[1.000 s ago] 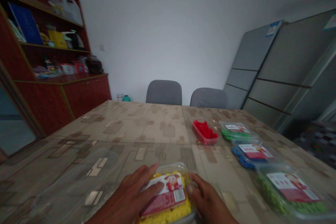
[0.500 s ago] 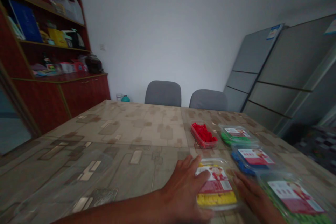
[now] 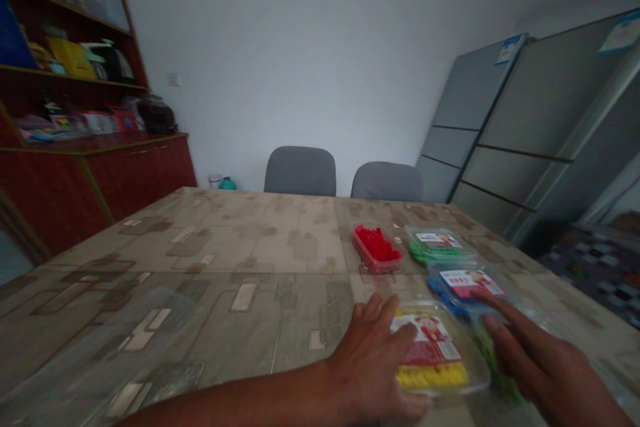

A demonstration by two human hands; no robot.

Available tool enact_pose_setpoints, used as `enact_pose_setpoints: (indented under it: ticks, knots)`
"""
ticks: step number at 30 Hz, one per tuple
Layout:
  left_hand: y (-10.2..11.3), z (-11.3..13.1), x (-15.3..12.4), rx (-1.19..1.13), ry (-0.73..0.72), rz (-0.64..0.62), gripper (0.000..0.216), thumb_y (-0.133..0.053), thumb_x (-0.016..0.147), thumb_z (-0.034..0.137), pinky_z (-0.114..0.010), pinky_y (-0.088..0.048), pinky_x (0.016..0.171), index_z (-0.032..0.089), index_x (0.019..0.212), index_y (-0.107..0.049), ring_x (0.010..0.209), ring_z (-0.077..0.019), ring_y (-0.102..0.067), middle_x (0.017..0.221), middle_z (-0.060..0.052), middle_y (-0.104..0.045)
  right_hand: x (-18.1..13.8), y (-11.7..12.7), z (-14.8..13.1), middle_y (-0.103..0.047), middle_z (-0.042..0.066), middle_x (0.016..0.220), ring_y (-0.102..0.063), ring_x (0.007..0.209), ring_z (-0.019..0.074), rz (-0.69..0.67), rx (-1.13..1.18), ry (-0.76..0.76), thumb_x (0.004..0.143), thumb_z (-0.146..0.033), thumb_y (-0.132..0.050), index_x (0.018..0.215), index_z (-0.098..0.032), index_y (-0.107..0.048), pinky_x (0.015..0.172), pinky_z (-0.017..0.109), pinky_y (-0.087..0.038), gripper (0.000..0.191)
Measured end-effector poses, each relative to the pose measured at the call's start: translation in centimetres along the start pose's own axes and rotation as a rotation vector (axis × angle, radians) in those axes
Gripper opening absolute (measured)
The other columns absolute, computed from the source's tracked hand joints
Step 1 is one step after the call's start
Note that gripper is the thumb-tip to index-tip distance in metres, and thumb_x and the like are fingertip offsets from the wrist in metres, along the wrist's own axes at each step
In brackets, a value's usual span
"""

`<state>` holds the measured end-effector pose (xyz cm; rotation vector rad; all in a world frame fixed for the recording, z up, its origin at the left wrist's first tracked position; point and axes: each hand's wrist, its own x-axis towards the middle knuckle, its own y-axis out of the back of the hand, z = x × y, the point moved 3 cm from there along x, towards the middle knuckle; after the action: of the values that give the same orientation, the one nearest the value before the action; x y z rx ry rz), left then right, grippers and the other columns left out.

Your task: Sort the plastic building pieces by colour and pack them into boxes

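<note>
A clear plastic box of yellow pieces (image 3: 434, 363) with a red and white label lies on the patterned table (image 3: 260, 260). My left hand (image 3: 374, 357) rests against the box's left side, fingers spread and flat. My right hand (image 3: 537, 353) hovers at its right, fingers stretched out, over a box of green pieces (image 3: 487, 347) that it mostly hides. Neither hand grips anything.
Beyond lie a blue box (image 3: 463, 283), a second green box (image 3: 437, 245) and an open red box (image 3: 376, 248). A clear lid (image 3: 107, 340) lies at the left. Two grey chairs (image 3: 300, 171) stand at the far edge. Shelves (image 3: 75, 100) left, grey cabinets (image 3: 540, 140) right.
The yellow box has been slid from in front of me to the right, beside the green box. My right hand has come off it and now lies over the green box.
</note>
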<state>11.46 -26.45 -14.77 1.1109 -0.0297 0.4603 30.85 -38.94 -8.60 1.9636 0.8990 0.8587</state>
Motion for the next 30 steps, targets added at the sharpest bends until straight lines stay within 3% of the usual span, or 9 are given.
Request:
enact_pose_setpoints:
  ticks: [5, 8, 14, 19, 24, 27, 30]
  knots:
    - [-1.6, 1.7, 1.5, -0.045, -0.03, 0.016, 0.085, -0.063, 0.07, 0.073, -0.068, -0.027, 0.105, 0.021, 0.136, -0.049, 0.138, -0.0507, -0.026, 0.157, -0.019, -0.024, 0.8, -1.2, -2.8, -0.072, 0.005, 0.062, -0.067, 0.054, 0.0224, -0.012, 0.093, 0.05, 0.087, -0.058, -0.035, 0.118, -0.014, -0.069, 0.054, 0.029, -0.054, 0.064]
    - [-1.5, 2.1, 1.9, -0.061, -0.044, 0.029, 0.085, -0.061, 0.072, 0.073, -0.067, -0.027, 0.106, 0.021, 0.138, -0.049, 0.138, -0.0498, -0.026, 0.157, -0.017, -0.025, 1.1, -1.9, -3.2, -0.065, 0.001, 0.052, -0.062, 0.047, 0.0209, 0.0, 0.11, 0.059, 0.087, -0.057, -0.034, 0.114, -0.013, -0.07, 0.049, 0.029, -0.051, 0.063]
    - [-0.8, 2.0, 1.8, -0.055, -0.03, 0.037, 0.084, -0.066, 0.069, 0.073, -0.065, -0.027, 0.107, 0.02, 0.133, -0.054, 0.136, -0.0492, -0.03, 0.155, -0.018, -0.03, 1.5, -1.4, -1.2, -0.064, 0.001, 0.051, -0.061, 0.045, 0.0208, 0.021, 0.069, 0.045, 0.086, -0.056, -0.036, 0.105, -0.014, -0.072, 0.048, 0.028, -0.05, 0.059]
    - [-1.3, 2.1, 1.9, -0.074, -0.018, 0.012, 0.085, -0.062, 0.072, 0.073, -0.068, -0.026, 0.107, 0.022, 0.138, -0.049, 0.138, -0.0496, -0.026, 0.156, -0.016, -0.027, 1.9, -1.7, -0.8, -0.074, 0.004, 0.064, -0.069, 0.057, 0.0225, 0.06, 0.125, 0.05, 0.083, -0.055, -0.041, 0.098, -0.018, -0.073, 0.054, 0.028, -0.054, 0.051]
    - [-1.4, 2.0, 2.0, -0.083, -0.019, 0.005, 0.084, -0.064, 0.071, 0.071, -0.066, -0.025, 0.108, 0.021, 0.137, -0.05, 0.138, -0.0498, -0.025, 0.156, -0.017, -0.027, 1.9, -1.3, -0.6, -0.07, 0.003, 0.054, -0.066, 0.048, 0.0228, 0.123, 0.055, 0.01, 0.081, -0.056, -0.04, 0.098, -0.018, -0.075, 0.051, 0.03, -0.053, 0.054]
    - [-1.5, 2.0, 2.1, -0.078, -0.013, 0.0, 0.085, -0.069, 0.068, 0.065, -0.065, -0.025, 0.109, 0.021, 0.138, -0.049, 0.137, -0.0499, -0.026, 0.157, -0.017, -0.026, 2.1, 0.5, 1.8, -0.075, 0.006, 0.067, -0.071, 0.059, 0.027, 0.219, -0.044, -0.055, 0.079, -0.058, -0.042, 0.099, -0.021, -0.075, 0.055, 0.034, -0.054, 0.053]
    - [-1.7, 2.0, 2.1, -0.073, -0.004, -0.017, 0.084, -0.072, 0.067, 0.061, -0.065, -0.024, 0.109, 0.021, 0.137, -0.049, 0.138, -0.0498, -0.024, 0.157, -0.018, -0.023, 2.7, 2.8, 6.5, -0.078, 0.013, 0.091, -0.073, 0.07, 0.031, 0.362, -0.156, -0.059, 0.077, -0.057, -0.043, 0.093, -0.02, -0.075, 0.062, 0.04, -0.056, 0.051]
